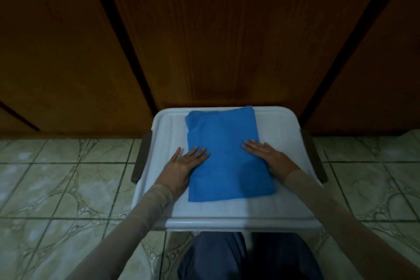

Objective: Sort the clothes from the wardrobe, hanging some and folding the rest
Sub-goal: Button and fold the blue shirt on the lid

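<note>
We look down at a dim room with a green patterned tiled floor (68, 177) and closed dark wooden wardrobe doors (227, 29) filling the background. Our left hand (184, 163) lies flat, fingers spread and slightly apart, its fingertips on the left edge of a folded blue garment (225, 154). Our right hand (266, 154) lies flat the same way on the garment's right edge; neither hand grips the cloth. Beige sleeves (136, 216) cover both arms to the wrists. The garment rests in a neat rectangle on a white tray-like surface (227, 213) with raised rims, standing just before the wardrobe. Dark bars (142, 157) flank the surface on each side; we cannot tell what they belong to. Below it, dark blue trousers (216, 257) are cut off by the lower edge.
</note>
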